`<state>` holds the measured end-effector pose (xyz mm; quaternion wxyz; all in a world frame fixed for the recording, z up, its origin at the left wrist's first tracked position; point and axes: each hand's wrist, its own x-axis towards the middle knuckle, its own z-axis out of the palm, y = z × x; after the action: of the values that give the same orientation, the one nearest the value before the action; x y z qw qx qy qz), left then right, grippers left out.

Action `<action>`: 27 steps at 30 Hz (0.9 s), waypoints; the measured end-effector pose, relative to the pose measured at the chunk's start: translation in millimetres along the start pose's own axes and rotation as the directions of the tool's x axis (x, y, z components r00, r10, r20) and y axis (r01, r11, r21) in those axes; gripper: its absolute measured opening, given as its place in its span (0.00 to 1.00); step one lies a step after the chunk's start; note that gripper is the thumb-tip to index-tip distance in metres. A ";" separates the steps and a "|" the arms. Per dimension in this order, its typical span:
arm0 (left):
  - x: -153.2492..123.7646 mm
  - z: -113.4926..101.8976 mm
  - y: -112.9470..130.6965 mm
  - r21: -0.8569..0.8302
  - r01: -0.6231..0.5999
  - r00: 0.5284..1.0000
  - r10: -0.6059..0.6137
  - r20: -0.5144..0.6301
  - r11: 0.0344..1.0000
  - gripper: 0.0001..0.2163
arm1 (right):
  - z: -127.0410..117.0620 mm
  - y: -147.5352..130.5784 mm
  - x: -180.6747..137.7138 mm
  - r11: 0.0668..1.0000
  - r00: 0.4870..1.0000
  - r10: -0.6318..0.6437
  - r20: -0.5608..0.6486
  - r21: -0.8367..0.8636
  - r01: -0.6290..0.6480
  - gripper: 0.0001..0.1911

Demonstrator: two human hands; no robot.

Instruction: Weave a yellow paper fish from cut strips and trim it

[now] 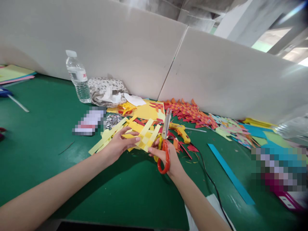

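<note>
Between my two hands is a woven piece of yellow and pale yellow paper strips, its loose strip ends sticking out. My left hand grips it from the left, thumb across the front. My right hand pinches its lower right corner. Hooked on the right hand are scissors with orange-red handles, blades pointing up. Loose pale yellow strips lie beyond my left hand. A yellow glue gun lies just past my right hand, partly hidden by the scissors.
Red-and-orange woven paper pieces are piled by the partition. A water bottle and a patterned cloth bag stand back left. A black cord and a blue strip lie right on the green table.
</note>
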<state>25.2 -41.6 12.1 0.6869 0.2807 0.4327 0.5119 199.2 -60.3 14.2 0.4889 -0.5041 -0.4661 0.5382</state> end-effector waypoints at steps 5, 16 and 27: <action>3.4 -2.3 -5.8 -0.040 -0.011 0.996 0.015 0.088 0.999 0.15 | 0.5 9.9 -1.1 0.987 0.996 -0.017 0.087 -0.155 0.030 0.19; 3.3 -3.5 2.9 0.018 -0.029 0.999 0.029 0.025 0.999 0.11 | -6.0 -4.0 -2.6 0.862 0.951 -0.288 -0.111 -0.463 0.207 0.15; -1.0 -1.5 0.6 0.155 -0.206 0.978 0.206 0.017 0.966 0.11 | -0.7 -1.1 -9.1 0.494 0.954 -0.300 -0.022 -0.859 0.136 0.16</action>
<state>23.5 -42.5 12.2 0.6061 0.3774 0.4396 0.5450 200.1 -69.2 16.0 0.2830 -0.6580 -0.6853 0.1315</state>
